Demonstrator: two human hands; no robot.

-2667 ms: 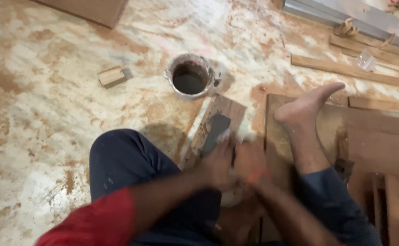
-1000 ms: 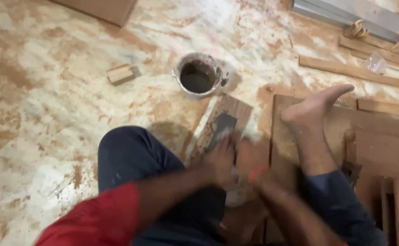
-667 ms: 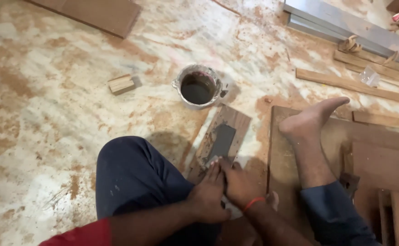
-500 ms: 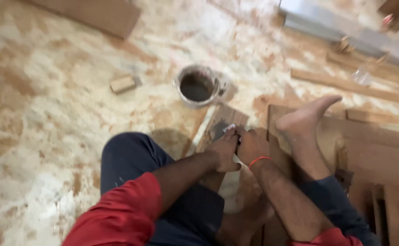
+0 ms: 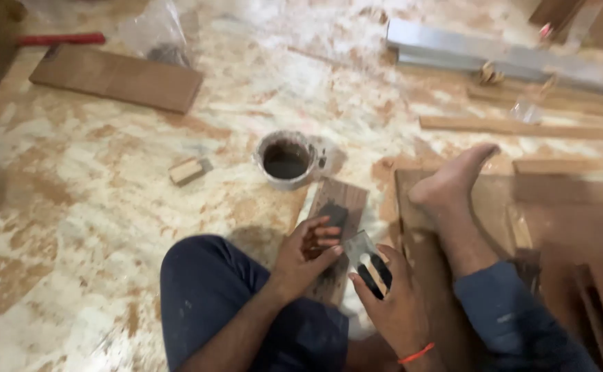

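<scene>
Seated on the floor (image 5: 74, 207), a person's left hand (image 5: 306, 249) presses a small wooden board (image 5: 336, 234) flat, steadying it. The right hand (image 5: 391, 303) grips a metal scraper (image 5: 365, 256) beside it, blade raised; a putty tin (image 5: 285, 158) stands just beyond.

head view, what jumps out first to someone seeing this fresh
The two hands at bottom centre draw the eye: the right hand holds a flat scraper smeared with dark paste, and the left hand rests on a small wooden board with a dark patch. Just beyond the board stands a round tin of dark paste on the stained floor. A bare foot rests on planks to the right.
</scene>
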